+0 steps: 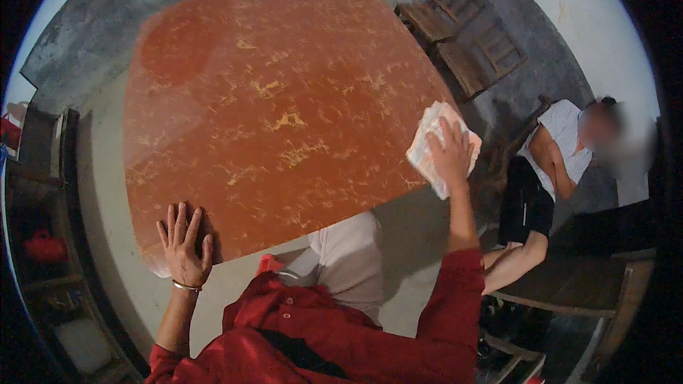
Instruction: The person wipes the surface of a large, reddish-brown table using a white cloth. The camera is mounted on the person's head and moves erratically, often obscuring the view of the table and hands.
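Observation:
A reddish-brown table [235, 135] with yellow marbled flecks spreads out in front of me. My left hand [186, 245] rests palm down near its front left corner, fingers stretched out and holding nothing. At the right edge my right hand [452, 153] lies over a pale pink and white cloth [421, 151], fingers spread as they press it against the tabletop. Part of the cloth hangs past the table's edge. A paler, hazy area shows on the tabletop's left side.
Wooden chairs [473, 53] stand beyond the table's right side. A person [562, 146] sits at the right with arms folded, near a dark wooden bench [569, 288]. Along the left runs a dark shelf unit [67, 171] holding a red object [46, 247].

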`<state>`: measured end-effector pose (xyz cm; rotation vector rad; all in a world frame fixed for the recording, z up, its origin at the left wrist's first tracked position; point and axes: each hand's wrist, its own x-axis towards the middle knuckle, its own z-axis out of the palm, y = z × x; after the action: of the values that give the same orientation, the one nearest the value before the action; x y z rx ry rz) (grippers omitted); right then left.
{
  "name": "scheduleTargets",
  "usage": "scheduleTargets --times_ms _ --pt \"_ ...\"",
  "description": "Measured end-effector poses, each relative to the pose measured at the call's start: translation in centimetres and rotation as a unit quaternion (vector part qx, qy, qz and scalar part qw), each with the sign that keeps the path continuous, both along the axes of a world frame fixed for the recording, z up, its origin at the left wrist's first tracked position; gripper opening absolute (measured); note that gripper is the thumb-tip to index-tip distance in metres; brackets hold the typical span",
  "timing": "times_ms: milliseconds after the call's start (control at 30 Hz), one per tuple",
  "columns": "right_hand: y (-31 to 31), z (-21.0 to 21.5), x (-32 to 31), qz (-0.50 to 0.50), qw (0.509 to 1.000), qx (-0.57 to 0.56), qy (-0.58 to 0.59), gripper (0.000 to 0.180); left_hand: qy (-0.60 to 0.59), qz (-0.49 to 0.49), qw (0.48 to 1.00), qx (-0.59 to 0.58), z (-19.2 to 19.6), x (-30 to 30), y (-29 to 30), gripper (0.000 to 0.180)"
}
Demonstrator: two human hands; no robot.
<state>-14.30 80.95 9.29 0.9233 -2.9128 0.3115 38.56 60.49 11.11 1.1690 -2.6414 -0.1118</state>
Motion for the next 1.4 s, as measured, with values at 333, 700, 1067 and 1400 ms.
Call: scheduleTargets --times_ms 333,700,1067,1400 --pt "-15.6 -1.7 5.2 0.262 0.953 -0.149 0.044 0.066 0.017 0.002 1.000 0.000 0.3 -0.2 -0.5 0.049" --pt "-0.6 -0.9 5.9 0.153 0.985 -0.061 0.049 0.061 0.002 -0.001 1.000 0.007 0.0 -0.2 -0.1 0.051" --pt "-14.9 -1.4 2.2 0.174 0.976 -0.133 0.007 0.062 0.022 0.004 1.000 0.008 0.3 -0.4 -0.4 0.050" --pt "-2.1 0.3 7.4 0.147 0.988 -0.034 0.010 0.064 0.014 0.002 1.000 0.017 0.2 -0.3 -0.1 0.049"
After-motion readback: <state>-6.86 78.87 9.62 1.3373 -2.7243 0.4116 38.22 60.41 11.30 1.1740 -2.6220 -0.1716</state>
